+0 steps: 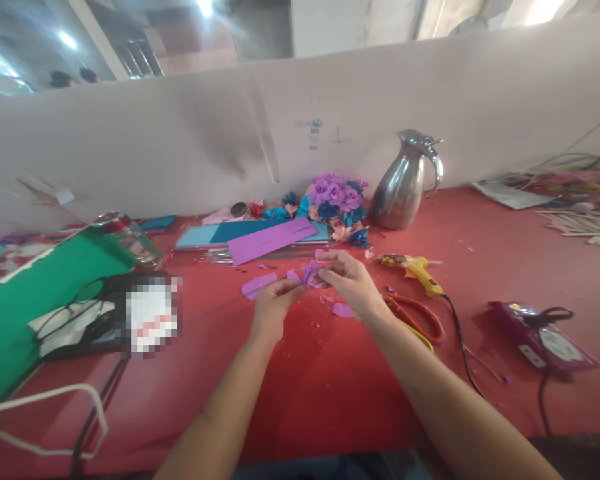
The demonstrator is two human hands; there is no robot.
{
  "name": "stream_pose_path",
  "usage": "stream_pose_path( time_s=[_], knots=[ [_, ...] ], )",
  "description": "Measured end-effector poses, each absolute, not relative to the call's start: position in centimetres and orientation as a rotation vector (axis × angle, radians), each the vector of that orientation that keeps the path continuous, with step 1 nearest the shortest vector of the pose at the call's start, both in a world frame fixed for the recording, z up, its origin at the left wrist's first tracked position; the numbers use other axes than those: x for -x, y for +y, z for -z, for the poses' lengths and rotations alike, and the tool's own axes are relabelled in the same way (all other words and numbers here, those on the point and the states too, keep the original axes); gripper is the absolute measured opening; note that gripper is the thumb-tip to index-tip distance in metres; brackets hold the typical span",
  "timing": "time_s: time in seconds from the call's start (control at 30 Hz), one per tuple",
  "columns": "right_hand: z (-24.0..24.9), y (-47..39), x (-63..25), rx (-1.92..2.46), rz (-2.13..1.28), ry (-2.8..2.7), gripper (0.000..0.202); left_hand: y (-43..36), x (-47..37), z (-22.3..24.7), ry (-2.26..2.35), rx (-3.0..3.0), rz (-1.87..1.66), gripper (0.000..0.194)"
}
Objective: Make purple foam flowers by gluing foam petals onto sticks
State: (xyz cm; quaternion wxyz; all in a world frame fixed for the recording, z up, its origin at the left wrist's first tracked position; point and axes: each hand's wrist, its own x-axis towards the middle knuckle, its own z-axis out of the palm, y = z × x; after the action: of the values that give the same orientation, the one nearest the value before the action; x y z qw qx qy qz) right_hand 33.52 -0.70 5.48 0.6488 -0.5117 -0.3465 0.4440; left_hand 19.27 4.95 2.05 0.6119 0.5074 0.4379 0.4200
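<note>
My left hand (pixel 273 307) pinches the base of a small purple paper flower (pixel 310 273), and a thin wire stem seems to run leftward from those fingers. On the flower's other side, the fingers of my right hand (pixel 353 283) are closed on its petals. Cut purple paper pieces (pixel 257 287) lie left of the flower, and a loose purple petal (pixel 343 310) is under my right hand. Behind the hands, a purple paper strip (pixel 273 240) rests across blue sheets (pixel 200 235) and several thin wires. Finished purple paper roses (pixel 335 192) are bunched farther back.
A yellow glue gun (pixel 423 273) and orange-handled scissors (pixel 425 317) lie right of my hands. A purple extension box (pixel 540 340) with cords is farther right. A steel jug (pixel 403 180) stands near the partition. A glass jar (pixel 130 240) and green board (pixel 55 293) are left.
</note>
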Motion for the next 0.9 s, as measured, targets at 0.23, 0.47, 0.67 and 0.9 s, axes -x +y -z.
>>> stream_pose_path(
  time_s=[0.23, 0.47, 0.67, 0.9],
  knots=[
    [-5.2, -0.4, -33.6, 1.140, -1.122, -0.587, 0.026, 5.0, -19.3, -1.9, 0.984, -1.131, -0.991, 0.018],
    [-3.9, -0.2, -32.6, 1.251, -1.132, -0.833, 0.012, 4.9, -19.2, -2.3, 0.973, -1.131, -0.997, 0.023],
    [-3.2, -0.2, -32.2, 1.263, -1.083, -0.885, 0.013, 4.9, -19.2, -2.3, 0.976, -1.143, -1.008, 0.023],
    [-3.3, -0.2, -32.1, 1.263, -1.061, -0.865, 0.016, 5.1, -19.2, -1.8, 0.993, -1.186, -1.013, 0.023]
  ],
)
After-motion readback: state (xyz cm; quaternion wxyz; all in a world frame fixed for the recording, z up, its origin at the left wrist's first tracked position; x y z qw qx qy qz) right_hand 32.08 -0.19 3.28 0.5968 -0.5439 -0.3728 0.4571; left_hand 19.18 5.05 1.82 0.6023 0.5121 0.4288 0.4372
